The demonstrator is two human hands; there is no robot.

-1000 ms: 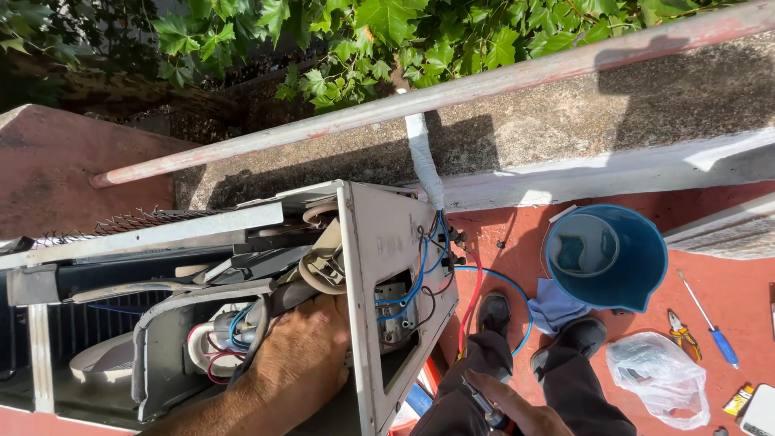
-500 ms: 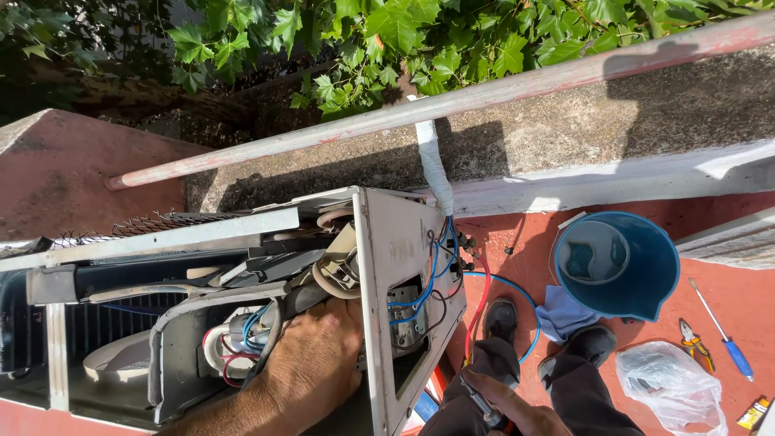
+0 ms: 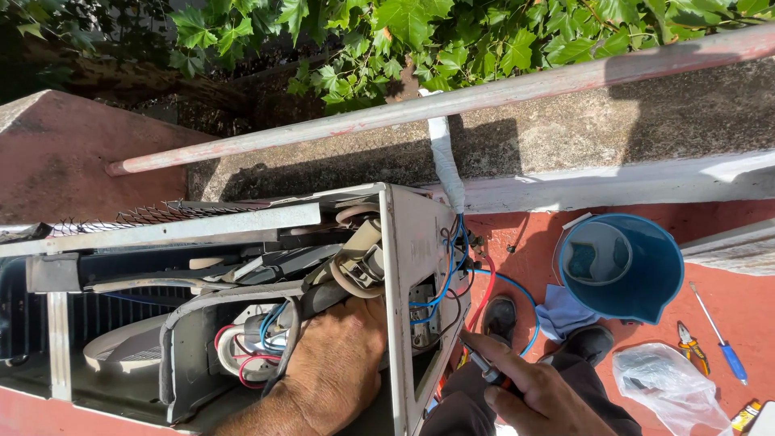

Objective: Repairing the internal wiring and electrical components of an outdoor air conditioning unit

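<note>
Red terrace floor [image 3: 613, 242], lower right. Opened outdoor unit [image 3: 242, 307] lower left: left hand [image 3: 339, 363] reaching inside among wiring, grip hidden. Right hand [image 3: 537, 391] clamped on screwdriver [image 3: 483, 365] at side panel [image 3: 416, 266]. Wiring work underway; next needs steady tip placement.

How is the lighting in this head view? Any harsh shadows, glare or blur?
Head view: hard sunlight, sharp focus; the white metal side panel glares slightly, the rusty railing pipe throws a dark shadow on the concrete wall, and the opened unit's interior around the left hand sits in shade.

Blue bucket [image 3: 622, 270] — seemingly glossy plastic
</note>
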